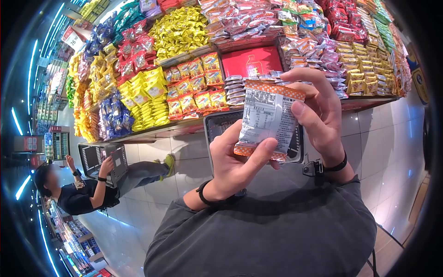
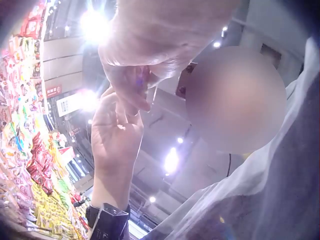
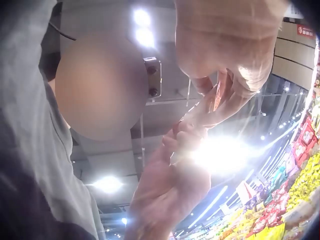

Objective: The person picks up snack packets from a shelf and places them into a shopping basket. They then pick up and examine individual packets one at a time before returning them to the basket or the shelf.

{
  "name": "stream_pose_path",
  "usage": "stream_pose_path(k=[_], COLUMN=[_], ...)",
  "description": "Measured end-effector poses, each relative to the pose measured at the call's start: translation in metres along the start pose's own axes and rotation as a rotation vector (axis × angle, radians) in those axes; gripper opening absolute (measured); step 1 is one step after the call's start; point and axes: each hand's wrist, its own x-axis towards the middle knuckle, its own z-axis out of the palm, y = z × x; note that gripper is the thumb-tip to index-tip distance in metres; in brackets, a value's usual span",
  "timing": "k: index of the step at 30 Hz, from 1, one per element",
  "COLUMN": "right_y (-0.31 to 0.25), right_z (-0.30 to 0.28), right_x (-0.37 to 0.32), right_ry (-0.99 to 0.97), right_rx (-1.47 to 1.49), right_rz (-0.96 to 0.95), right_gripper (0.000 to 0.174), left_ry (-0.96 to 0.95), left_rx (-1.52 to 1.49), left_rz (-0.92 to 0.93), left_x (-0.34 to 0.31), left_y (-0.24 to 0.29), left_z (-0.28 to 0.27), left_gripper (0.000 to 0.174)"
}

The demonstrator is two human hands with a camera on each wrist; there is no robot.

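Both hands hold a small snack packet [image 1: 265,115], its silver back covered in dark print and its two ends banded in orange with white dots. My left hand [image 1: 233,161] grips the lower end, thumb over the front. At the upper right edge my right hand [image 1: 323,113] pinches the packet, thumb on the printed side and index finger raised. Behind the packet, partly hidden, is a dark shopping basket [image 1: 211,131]. In the right wrist view a thin orange edge of the packet [image 3: 218,95] shows between the fingers; the left wrist view mostly hides it.
A wide display of bagged snacks stands ahead, with yellow packs [image 1: 180,32], orange-red packs [image 1: 196,87] and a red box bottom [image 1: 251,62]. To the left, another person [image 1: 76,196] holds a dark basket [image 1: 117,159]. Tiled floor [image 1: 378,143] extends on the right.
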Motion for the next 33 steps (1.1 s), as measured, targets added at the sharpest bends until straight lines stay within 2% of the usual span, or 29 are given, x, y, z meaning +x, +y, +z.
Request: stream_pose_path(k=[5,15,18,20,21,24,25,26,28,29,30,32,33], right_y=[0.001,0.007,0.014,0.028,0.031,0.044,0.057,0.055,0.072,0.073,0.078,0.095,0.099], right_z=[-0.003,0.001,-0.012,-0.030,-0.040,-0.047,-0.054,-0.045,-0.048,-0.044,-0.046,-0.051,-0.048], right_x=[0.000,-0.001,0.001,0.007,0.005,0.008,0.009,0.004,0.009,0.015,0.021,0.028,0.035], right_ry=[-0.077,-0.036,-0.078,-0.341,-0.327,-0.384,-0.503,-0.446,-0.516,-0.459,-0.473,-0.360,-0.261], right_rx=[-0.007,0.033,0.007,0.088,0.119,0.089,-0.066,-0.006,-0.261,-0.461,-0.467,-0.440,-0.514], right_rz=[0.009,0.061,0.100,-0.126,-0.058,0.052,0.008,0.148,0.040,-0.056,-0.055,0.103,0.133], right_gripper=[0.040,0.037,0.043,0.058,0.080,0.090,0.092,0.071,0.052,0.029,0.029,0.026,0.018], left_ry=[-0.022,0.002,-0.023,-0.132,-0.192,-0.356,-0.425,-0.455,-0.402,-0.367,-0.303,-0.232,-0.245], left_rx=[0.066,0.082,0.099,-0.024,-0.127,-0.609,-0.693,-0.763,-1.001,-1.005,-1.017,-1.091,-1.041], left_rz=[0.035,0.032,0.020,-0.093,-0.182,-0.461,-0.475,-0.529,-0.665,-0.705,-0.711,-0.780,-0.755], left_x=[-0.002,-0.004,-0.003,0.002,0.007,0.022,0.027,0.031,0.032,0.035,0.035,0.044,0.053], left_y=[0.002,0.000,0.002,0.003,-0.008,-0.047,-0.067,-0.082,-0.116,-0.127,-0.142,-0.160,-0.162], left_z=[-0.003,-0.005,-0.011,-0.021,-0.032,-0.065,-0.074,-0.079,-0.088,-0.090,-0.093,-0.101,-0.102], left_gripper=[0.024,0.024,0.025,0.026,0.031,0.042,0.044,0.042,0.039,0.036,0.039,0.049,0.061])
